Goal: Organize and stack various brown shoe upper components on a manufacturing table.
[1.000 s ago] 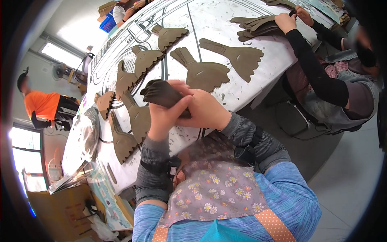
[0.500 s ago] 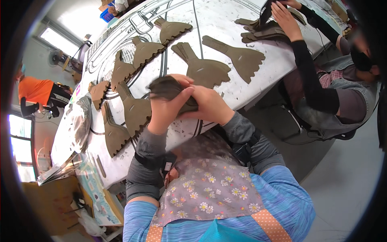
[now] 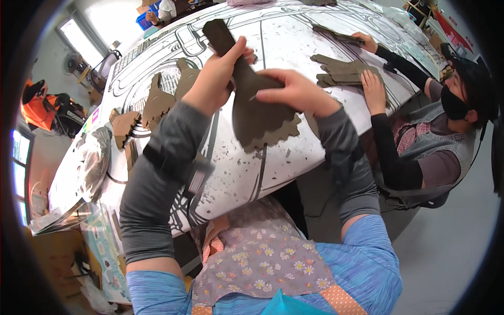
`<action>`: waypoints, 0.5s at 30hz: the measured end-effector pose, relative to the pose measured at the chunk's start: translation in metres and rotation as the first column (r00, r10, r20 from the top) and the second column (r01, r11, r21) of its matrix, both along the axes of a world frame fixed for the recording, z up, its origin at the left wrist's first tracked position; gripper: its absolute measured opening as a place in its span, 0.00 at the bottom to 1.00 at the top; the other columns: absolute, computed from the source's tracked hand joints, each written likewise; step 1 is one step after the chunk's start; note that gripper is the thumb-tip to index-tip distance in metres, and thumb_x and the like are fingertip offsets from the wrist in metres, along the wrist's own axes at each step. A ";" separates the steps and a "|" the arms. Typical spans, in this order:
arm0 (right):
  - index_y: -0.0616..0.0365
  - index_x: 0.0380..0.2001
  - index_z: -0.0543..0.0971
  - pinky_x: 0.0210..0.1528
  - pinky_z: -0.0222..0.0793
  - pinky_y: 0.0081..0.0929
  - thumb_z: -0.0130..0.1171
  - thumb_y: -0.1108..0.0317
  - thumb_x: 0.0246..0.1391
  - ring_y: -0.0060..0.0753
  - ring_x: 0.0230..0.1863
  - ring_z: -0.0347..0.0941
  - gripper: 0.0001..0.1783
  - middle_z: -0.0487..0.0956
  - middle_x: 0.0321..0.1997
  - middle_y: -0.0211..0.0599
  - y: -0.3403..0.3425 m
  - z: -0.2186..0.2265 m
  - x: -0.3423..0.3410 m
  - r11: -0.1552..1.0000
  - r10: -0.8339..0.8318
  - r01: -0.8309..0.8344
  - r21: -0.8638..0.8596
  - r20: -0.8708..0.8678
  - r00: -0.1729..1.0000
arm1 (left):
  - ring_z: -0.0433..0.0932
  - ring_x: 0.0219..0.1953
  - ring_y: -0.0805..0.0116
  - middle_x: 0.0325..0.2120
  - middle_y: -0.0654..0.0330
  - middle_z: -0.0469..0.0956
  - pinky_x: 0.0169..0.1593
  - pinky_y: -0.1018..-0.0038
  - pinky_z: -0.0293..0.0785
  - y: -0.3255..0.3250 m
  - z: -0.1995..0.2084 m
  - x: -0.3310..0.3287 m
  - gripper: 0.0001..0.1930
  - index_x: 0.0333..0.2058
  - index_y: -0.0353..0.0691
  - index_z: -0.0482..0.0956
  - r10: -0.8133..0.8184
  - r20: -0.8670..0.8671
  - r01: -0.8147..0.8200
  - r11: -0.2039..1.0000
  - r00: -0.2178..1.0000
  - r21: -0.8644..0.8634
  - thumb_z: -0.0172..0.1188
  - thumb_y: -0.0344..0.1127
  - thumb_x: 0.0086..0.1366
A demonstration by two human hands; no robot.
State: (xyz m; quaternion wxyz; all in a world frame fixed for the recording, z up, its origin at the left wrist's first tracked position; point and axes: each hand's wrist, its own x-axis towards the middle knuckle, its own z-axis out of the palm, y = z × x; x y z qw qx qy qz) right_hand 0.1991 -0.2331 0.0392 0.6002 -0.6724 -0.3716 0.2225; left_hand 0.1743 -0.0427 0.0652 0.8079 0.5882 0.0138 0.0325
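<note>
My left hand grips the narrow neck of a dark brown, fan-shaped sheet piece with a scalloped wide edge. My right hand lies on the piece's wide part, thumb and fingers holding its right side. Beneath the wide end, the scalloped edge of a lighter brown piece shows; whether the two touch, I cannot tell. Left of my arm lie similar brown pieces, partly hidden by my sleeve.
The table has a white cover with black lines and dark scraps. A co-worker's hand rests on a brown stack at right; the other holds a dark piece. A clear plastic bag lies at the left edge.
My hands have moved forward and up over the table, and the bunched dark piece in them now lies spread out. The co-worker's hands have come lower and farther apart.
</note>
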 end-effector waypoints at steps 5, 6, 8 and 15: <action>0.65 0.55 0.73 0.47 0.73 0.22 0.65 0.61 0.54 0.25 0.44 0.76 0.28 0.80 0.47 0.36 -0.019 0.020 0.093 0.997 0.008 -0.019 -0.079 -0.139 0.990 | 0.79 0.41 0.69 0.41 0.61 0.76 0.47 0.69 0.76 0.006 0.011 0.068 0.23 0.51 0.40 0.69 -0.298 -0.215 0.331 0.933 0.930 0.138 0.64 0.45 0.63; 0.65 0.56 0.73 0.47 0.73 0.23 0.65 0.60 0.54 0.26 0.45 0.76 0.29 0.79 0.48 0.37 -0.023 0.025 0.107 0.988 -0.024 0.004 -0.157 -0.126 0.992 | 0.79 0.42 0.68 0.43 0.61 0.75 0.48 0.68 0.76 0.005 0.009 0.082 0.23 0.51 0.40 0.68 -0.356 -0.196 0.390 0.903 0.914 0.181 0.65 0.42 0.62; 0.64 0.57 0.72 0.48 0.73 0.23 0.65 0.59 0.54 0.27 0.45 0.76 0.30 0.79 0.48 0.39 -0.027 0.028 0.130 0.973 -0.071 0.043 -0.227 -0.118 0.990 | 0.78 0.44 0.67 0.45 0.60 0.74 0.48 0.68 0.75 0.001 0.009 0.106 0.24 0.53 0.41 0.65 -0.331 -0.197 0.374 0.890 0.923 0.260 0.64 0.39 0.62; 0.54 0.55 0.70 0.51 0.73 0.29 0.66 0.59 0.53 0.26 0.46 0.76 0.28 0.77 0.47 0.34 -0.052 0.013 0.199 0.953 -0.302 0.296 -0.064 -0.255 0.919 | 0.78 0.47 0.63 0.49 0.55 0.74 0.48 0.68 0.77 -0.007 0.004 0.203 0.29 0.58 0.39 0.61 -0.253 -0.100 0.273 0.896 0.962 0.351 0.63 0.36 0.62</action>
